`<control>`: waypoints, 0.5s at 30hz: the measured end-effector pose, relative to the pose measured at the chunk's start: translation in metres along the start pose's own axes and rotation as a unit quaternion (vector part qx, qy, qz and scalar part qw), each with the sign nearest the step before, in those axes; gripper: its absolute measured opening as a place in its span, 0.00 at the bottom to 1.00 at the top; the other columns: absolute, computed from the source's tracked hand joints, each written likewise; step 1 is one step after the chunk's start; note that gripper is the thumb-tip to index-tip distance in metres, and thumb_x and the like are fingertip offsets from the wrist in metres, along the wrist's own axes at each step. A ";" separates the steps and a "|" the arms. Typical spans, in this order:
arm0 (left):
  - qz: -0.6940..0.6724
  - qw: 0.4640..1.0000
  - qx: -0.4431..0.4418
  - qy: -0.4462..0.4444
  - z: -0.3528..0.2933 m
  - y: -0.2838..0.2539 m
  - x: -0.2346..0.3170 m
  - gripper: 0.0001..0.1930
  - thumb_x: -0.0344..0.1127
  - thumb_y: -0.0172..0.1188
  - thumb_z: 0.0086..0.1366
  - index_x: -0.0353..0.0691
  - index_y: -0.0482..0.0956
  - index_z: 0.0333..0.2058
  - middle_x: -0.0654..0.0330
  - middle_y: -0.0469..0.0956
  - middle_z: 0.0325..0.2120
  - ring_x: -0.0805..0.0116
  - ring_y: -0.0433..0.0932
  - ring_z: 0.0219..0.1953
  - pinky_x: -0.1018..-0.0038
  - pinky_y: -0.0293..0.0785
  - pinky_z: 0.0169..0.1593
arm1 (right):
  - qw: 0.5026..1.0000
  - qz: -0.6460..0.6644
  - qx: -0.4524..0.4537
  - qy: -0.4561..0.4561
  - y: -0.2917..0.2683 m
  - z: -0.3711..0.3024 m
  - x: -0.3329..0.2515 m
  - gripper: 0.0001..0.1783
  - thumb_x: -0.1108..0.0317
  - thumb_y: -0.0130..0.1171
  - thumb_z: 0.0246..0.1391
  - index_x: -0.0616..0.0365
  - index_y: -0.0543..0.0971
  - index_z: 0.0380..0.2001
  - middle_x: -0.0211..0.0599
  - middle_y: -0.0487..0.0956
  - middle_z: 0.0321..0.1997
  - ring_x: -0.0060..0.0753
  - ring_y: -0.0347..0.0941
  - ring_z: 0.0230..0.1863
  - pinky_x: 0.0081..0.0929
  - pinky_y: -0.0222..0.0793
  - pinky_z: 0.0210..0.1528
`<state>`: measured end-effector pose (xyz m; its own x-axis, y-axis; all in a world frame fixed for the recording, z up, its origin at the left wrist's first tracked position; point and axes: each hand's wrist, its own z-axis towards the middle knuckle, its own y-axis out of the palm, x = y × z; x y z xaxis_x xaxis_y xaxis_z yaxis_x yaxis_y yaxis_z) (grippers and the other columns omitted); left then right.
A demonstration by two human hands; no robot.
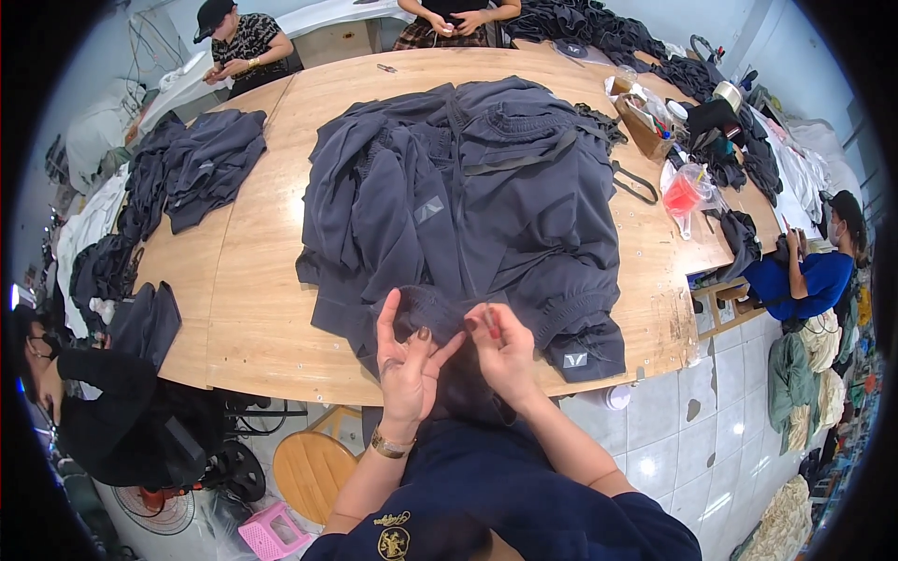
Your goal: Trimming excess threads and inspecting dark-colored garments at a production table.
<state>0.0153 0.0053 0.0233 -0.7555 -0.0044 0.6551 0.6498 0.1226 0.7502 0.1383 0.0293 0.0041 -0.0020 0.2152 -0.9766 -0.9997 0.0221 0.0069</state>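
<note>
A heap of dark grey garments (pixel 468 196) lies spread over the middle of a wooden table (pixel 253 280). My left hand (pixel 407 360) is raised over the near edge of the heap, fingers spread, thumb and forefinger pinching a piece of the dark fabric (pixel 435 313). My right hand (pixel 505 351) is right beside it, fingers closed on a small red tool (pixel 491 327) held against the same fabric. A gold bracelet sits on my left wrist.
A second pile of dark garments (pixel 201 168) lies at the table's left. A cardboard box, tape roll and a red-filled plastic bag (pixel 686 194) crowd the right edge. Several people sit around the table. A round wooden stool (pixel 309 472) and pink step stool stand below.
</note>
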 end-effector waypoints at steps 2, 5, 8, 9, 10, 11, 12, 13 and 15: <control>0.012 1.000 0.020 0.002 0.001 0.002 0.000 0.31 0.23 0.45 0.65 0.50 0.44 0.63 0.56 0.74 0.39 0.68 0.75 0.42 0.62 0.73 0.52 | 0.999 0.017 -0.019 0.027 -0.004 0.000 0.000 0.06 0.78 0.50 0.56 0.63 0.74 0.37 0.25 0.76 0.30 0.11 0.69 0.33 0.11 0.64 0.34; 0.002 0.999 0.037 -0.011 0.001 0.006 -0.001 0.31 0.23 0.46 0.66 0.49 0.44 0.64 0.57 0.75 0.36 0.69 0.76 0.41 0.63 0.74 0.51 | 0.998 -0.016 -0.040 -0.043 0.003 -0.001 0.006 0.15 0.82 0.56 0.44 0.62 0.76 0.39 0.37 0.79 0.29 0.24 0.77 0.29 0.18 0.69 0.30; 0.036 0.999 -0.011 0.009 0.001 -0.006 -0.008 0.31 0.24 0.45 0.66 0.47 0.44 0.64 0.59 0.75 0.34 0.72 0.76 0.39 0.67 0.75 0.49 | 0.969 -0.163 -0.046 -0.179 0.005 0.003 0.004 0.17 0.82 0.57 0.39 0.60 0.77 0.37 0.38 0.78 0.27 0.31 0.77 0.26 0.20 0.69 0.28; 0.023 0.998 -0.059 0.022 0.003 -0.011 -0.010 0.30 0.25 0.46 0.67 0.46 0.45 0.64 0.57 0.75 0.39 0.72 0.76 0.40 0.72 0.75 0.46 | 0.970 -0.164 -0.038 -0.175 0.005 0.003 0.007 0.18 0.82 0.57 0.36 0.60 0.77 0.36 0.38 0.78 0.25 0.38 0.76 0.25 0.23 0.69 0.27; 0.022 0.998 -0.059 0.023 0.002 -0.013 -0.012 0.30 0.25 0.46 0.67 0.46 0.45 0.64 0.57 0.75 0.39 0.72 0.76 0.40 0.72 0.75 0.46 | 0.970 -0.163 -0.039 -0.175 0.005 0.002 0.008 0.18 0.82 0.57 0.36 0.60 0.77 0.36 0.38 0.78 0.25 0.38 0.76 0.25 0.23 0.69 0.27; 0.029 0.999 -0.033 0.013 0.002 -0.008 -0.010 0.30 0.26 0.46 0.67 0.46 0.45 0.64 0.58 0.75 0.38 0.72 0.76 0.40 0.72 0.75 0.46 | 0.974 -0.160 -0.029 -0.160 0.004 0.001 0.010 0.16 0.82 0.58 0.38 0.60 0.76 0.36 0.37 0.77 0.24 0.33 0.75 0.23 0.21 0.68 0.26; 0.037 0.999 -0.008 0.003 0.002 -0.005 -0.010 0.31 0.26 0.46 0.67 0.46 0.44 0.64 0.58 0.75 0.38 0.73 0.76 0.40 0.72 0.75 0.46 | 0.977 -0.156 -0.019 -0.145 0.004 0.000 0.011 0.15 0.81 0.58 0.40 0.61 0.76 0.35 0.36 0.77 0.24 0.28 0.74 0.22 0.19 0.67 0.25; 0.036 0.999 -0.007 0.003 0.002 -0.004 -0.010 0.31 0.26 0.46 0.67 0.46 0.44 0.64 0.58 0.75 0.38 0.73 0.76 0.40 0.72 0.75 0.46 | 0.977 -0.157 -0.019 -0.144 0.005 -0.002 0.014 0.15 0.81 0.58 0.40 0.61 0.76 0.35 0.36 0.77 0.24 0.28 0.74 0.22 0.19 0.67 0.25; 0.044 0.999 0.005 -0.001 0.002 -0.003 -0.011 0.31 0.26 0.46 0.67 0.46 0.45 0.64 0.60 0.75 0.37 0.74 0.75 0.38 0.73 0.74 0.46 | 0.998 0.051 0.031 0.010 0.009 -0.006 0.017 0.06 0.78 0.57 0.50 0.63 0.73 0.34 0.30 0.76 0.22 0.15 0.70 0.24 0.13 0.64 0.25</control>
<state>0.0217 0.0066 0.0137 -0.6963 0.0091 0.7177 0.7123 0.1320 0.6893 0.1288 0.0275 -0.0137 -0.1055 0.2006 -0.9740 -0.9908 0.0619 0.1201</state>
